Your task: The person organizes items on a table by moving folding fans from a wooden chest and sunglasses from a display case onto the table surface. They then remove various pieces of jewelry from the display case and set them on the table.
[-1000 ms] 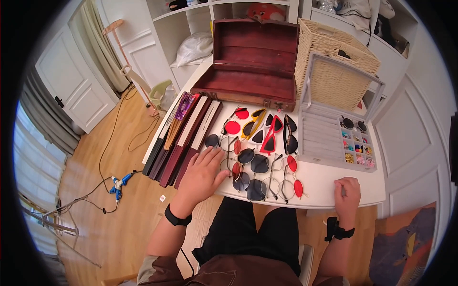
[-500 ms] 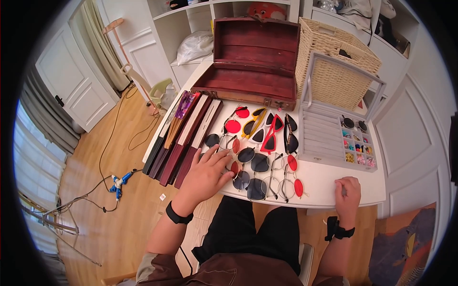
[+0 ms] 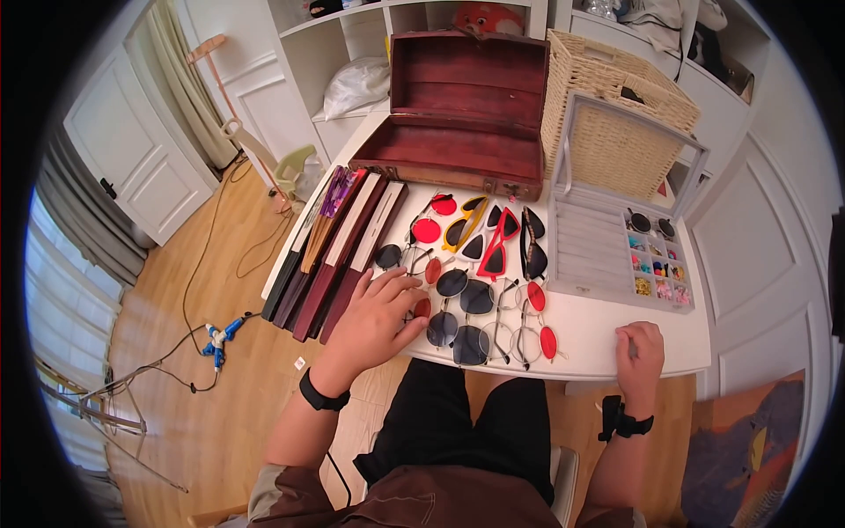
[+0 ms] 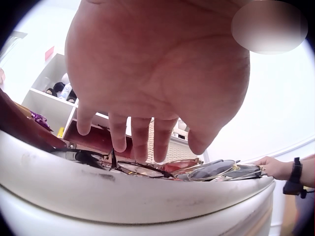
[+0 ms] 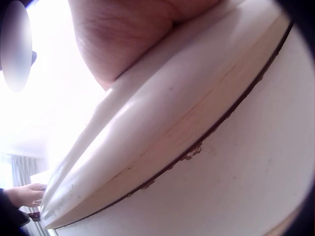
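My left hand point(image 3: 377, 319), palm down with fingers spread, is over the near left end of the eyeglass rows, partly hiding a pair with red lenses point(image 3: 422, 308). In the left wrist view its fingers point(image 4: 118, 132) extend above the glasses, with nothing gripped. Right of it lie large dark sunglasses point(image 3: 476, 297) and round clear-lensed glasses point(image 3: 525, 347). Farther back are yellow-framed sunglasses point(image 3: 473, 220), red-framed ones point(image 3: 502, 244) and a dark pair point(image 3: 533, 246). My right hand point(image 3: 640, 356) rests on the table's near right edge, its fingers loosely curled and holding nothing.
Several folding fans point(image 3: 355, 251) stand in a row at the left. Behind are an open red chest point(image 3: 466, 150) and a wicker basket point(image 3: 572, 79). A grey jewellery box point(image 3: 590, 246) with raised lid holds small trinkets and round sunglasses point(image 3: 651, 224).
My left hand has shifted slightly right, covering more of the red-lensed glasses at the near left. The right hand stays at the table edge, and the glasses lie as before.
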The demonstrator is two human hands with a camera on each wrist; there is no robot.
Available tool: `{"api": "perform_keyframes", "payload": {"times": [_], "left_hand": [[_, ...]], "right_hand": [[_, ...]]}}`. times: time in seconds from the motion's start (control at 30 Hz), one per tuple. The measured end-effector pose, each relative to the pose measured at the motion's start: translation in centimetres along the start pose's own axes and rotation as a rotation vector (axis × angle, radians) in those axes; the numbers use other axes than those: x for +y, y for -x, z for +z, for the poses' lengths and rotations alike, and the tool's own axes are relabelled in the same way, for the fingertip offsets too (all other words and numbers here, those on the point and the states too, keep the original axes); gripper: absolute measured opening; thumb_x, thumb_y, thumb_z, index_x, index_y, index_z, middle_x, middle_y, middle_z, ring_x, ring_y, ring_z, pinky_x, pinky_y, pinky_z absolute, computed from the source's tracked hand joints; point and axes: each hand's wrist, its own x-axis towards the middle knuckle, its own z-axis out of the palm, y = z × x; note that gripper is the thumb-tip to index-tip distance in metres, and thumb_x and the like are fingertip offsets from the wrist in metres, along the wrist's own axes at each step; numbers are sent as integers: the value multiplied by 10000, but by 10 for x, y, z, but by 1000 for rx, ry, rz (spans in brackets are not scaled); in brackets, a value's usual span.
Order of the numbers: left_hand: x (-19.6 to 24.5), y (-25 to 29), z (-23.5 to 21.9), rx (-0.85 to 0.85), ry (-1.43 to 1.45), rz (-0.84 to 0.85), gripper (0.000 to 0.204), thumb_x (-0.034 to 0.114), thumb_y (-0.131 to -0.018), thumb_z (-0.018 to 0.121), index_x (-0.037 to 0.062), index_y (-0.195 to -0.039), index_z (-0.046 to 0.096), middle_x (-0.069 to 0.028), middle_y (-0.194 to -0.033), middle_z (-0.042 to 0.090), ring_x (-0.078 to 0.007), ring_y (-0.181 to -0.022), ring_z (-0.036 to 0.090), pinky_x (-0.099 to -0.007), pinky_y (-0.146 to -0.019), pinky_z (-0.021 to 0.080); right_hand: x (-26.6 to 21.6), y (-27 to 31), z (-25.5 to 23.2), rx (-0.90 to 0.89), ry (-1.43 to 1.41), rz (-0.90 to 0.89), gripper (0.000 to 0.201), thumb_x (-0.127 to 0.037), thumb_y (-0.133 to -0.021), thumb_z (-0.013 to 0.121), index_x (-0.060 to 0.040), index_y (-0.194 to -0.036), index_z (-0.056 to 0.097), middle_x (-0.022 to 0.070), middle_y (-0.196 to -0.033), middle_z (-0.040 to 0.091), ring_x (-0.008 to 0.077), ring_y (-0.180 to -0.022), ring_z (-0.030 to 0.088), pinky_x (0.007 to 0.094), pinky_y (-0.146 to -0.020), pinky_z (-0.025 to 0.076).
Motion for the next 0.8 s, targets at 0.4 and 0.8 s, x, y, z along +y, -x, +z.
{"api": "perform_keyframes", "payload": {"times": [0.4, 0.8], "left_hand": [[-1, -1, 4, -25, 32, 42, 394, 194, -876, 724, 73, -1245, 658, -112, -1330, 626, -352, -1373, 512, -577, -1190, 330], [-6, 6, -6, -99, 96, 53, 648, 195, -794, 743, 32, -1396, 569, -174, -1443, 564, -396, -1442, 447, -543, -1219, 322]], "right_hand": [[2, -1, 0, 40, 38, -37, 46, -68, -841, 749, -70, -873, 716, 81, -897, 691, 297, -903, 648, 413, -817, 489], [5, 2, 1, -9, 28, -5, 49, -56, -839, 731, -65, -885, 715, 90, -926, 692, 313, -930, 644, 427, -837, 488]]}}
